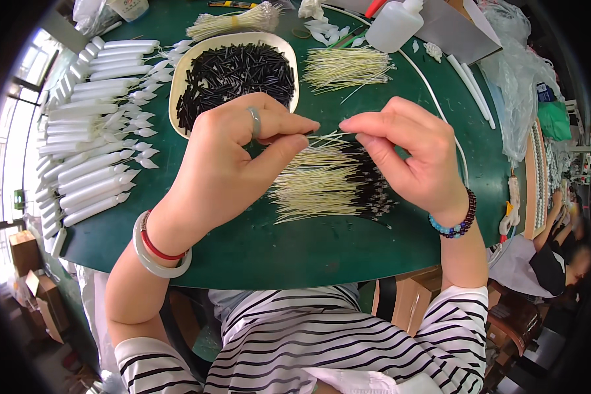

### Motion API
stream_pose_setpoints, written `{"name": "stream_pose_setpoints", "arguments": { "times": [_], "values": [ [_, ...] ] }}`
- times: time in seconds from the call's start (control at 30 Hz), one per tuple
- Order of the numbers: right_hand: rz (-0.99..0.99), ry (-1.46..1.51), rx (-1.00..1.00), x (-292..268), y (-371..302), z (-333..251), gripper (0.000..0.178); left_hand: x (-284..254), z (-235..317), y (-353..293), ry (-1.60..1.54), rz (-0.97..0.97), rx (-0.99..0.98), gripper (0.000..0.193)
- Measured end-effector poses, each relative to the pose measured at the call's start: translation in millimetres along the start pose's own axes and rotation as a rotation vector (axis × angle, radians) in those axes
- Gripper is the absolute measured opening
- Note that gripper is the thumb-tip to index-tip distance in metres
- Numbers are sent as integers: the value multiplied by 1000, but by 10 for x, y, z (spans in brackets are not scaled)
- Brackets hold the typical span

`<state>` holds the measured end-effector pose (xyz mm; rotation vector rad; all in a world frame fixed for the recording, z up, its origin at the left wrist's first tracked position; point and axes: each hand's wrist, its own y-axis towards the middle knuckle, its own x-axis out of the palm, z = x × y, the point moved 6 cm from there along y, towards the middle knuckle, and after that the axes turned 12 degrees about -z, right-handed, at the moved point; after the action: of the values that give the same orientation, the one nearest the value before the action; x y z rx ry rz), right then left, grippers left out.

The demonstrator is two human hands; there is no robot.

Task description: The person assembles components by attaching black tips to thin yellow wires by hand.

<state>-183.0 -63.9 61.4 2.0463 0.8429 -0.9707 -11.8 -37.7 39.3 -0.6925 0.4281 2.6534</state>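
Observation:
My left hand [243,151] is closed in a pinch, with a small dark bit, seemingly a short black tube [310,132], showing at its fingertips. A little to the right, my right hand [410,148] pinches a thin pale wire [338,134] between thumb and forefinger. The two sets of fingertips are close together but apart. Below them lies a bundle of pale yellow wires [315,187], with black sleeves [369,190] and small clear tips at their right ends. Behind my left hand stands a cream tray [176,98] heaped with short black tubes [236,75].
White candle-shaped sticks [95,164] with flame-shaped tips cover the table's left side. Farther back are two more wire bundles [348,65], [236,20], a white bottle [395,26] and a white cable [433,92]. White tubes [473,88] lie at the right; another person [538,262] sits beyond.

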Motion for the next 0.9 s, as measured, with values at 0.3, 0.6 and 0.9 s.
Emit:
{"name": "stream_pose_setpoints", "arguments": {
  "times": [0.3, 0.6, 0.9],
  "values": [
    [16, 94, 26, -15, 18, 0, 19, 35, -6, 5, -94, -77, 8, 21],
    [-8, 74, 55, 13, 23, -1, 14, 48, 2, -1, -112, -78, 3, 19],
    [28, -12, 22, 19, 2, -22, 16, 56, 5, -1, -137, -98, 6, 17]
  ]
}}
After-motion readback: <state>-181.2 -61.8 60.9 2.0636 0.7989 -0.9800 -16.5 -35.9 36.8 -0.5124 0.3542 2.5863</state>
